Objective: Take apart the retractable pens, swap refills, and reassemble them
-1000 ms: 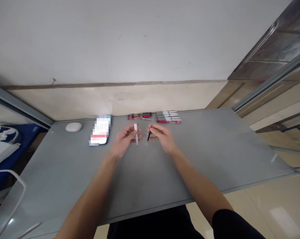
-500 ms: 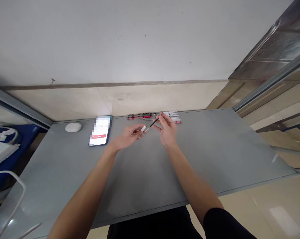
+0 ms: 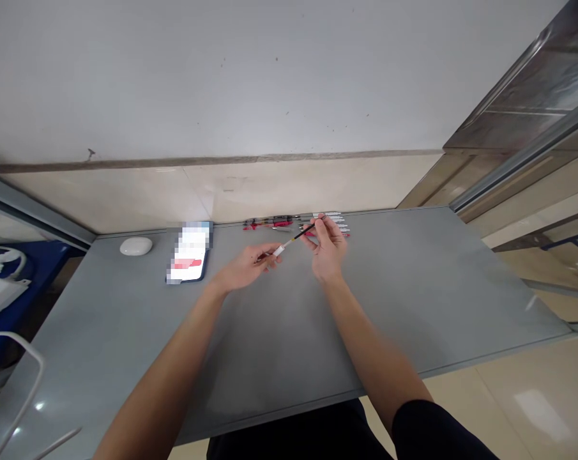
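My left hand [image 3: 248, 266] is closed on a white pen barrel [image 3: 280, 250], whose end sticks out past the fingertips, up and to the right. My right hand [image 3: 327, 248] pinches a thin pen refill [image 3: 304, 231] with dark ink by its upper part. The refill slants down to the left, and its pale lower end lines up with the mouth of the barrel. Whether that end sits inside or only touches, I cannot tell. Behind the hands, along the wall, lie dark and red pens [image 3: 269, 222]. White pens [image 3: 335, 218] lie partly hidden behind my right hand.
On the left of the grey table [image 3: 269, 358] lie a phone [image 3: 189, 252] with a lit screen and a white rounded case [image 3: 136, 246]. A white cable [image 3: 34, 377] curves across the near left corner. The wall [image 3: 250, 83] borders the far edge.
My right hand has shifted slightly right with the refill. The refill's lower end, earlier beside the barrel's mouth, now lines up with it. The view has moved a little.
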{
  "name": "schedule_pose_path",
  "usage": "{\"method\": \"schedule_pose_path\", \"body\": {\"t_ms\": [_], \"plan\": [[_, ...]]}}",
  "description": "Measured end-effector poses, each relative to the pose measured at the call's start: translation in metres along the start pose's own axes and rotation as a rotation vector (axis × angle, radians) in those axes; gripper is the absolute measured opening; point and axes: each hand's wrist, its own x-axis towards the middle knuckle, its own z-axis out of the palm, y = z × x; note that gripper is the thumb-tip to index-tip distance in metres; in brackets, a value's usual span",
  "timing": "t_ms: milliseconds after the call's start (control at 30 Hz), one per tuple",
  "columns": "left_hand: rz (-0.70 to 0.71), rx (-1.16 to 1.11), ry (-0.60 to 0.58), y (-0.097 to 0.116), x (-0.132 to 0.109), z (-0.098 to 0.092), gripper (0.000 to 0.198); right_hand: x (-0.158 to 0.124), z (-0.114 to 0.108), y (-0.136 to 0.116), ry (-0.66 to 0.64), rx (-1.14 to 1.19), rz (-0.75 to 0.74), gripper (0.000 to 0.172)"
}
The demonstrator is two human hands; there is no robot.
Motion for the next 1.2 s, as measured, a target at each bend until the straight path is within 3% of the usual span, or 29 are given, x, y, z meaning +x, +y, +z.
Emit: {"method": "schedule_pose_path", "body": {"t_ms": [333,667,967,1200], "plan": [[-0.007,0.007,-0.024,-0.003,-0.002,0.002,0.027,-0.015,0.000,0.002,-0.186,-0.063,0.048,0.021],[-0.032,0.011,-0.063,-0.010,-0.005,0.005,0.030,-0.019,-0.001,0.005,-0.284,-0.127,0.072,0.021],[-0.003,0.017,0.034,-0.006,-0.010,0.011,0.026,-0.021,0.000,0.013,-0.256,-0.145,0.083,0.025],[0.021,0.025,0.184,-0.013,-0.011,0.020,0.028,-0.020,0.003,0.013,-0.250,-0.218,0.045,0.025]]}}
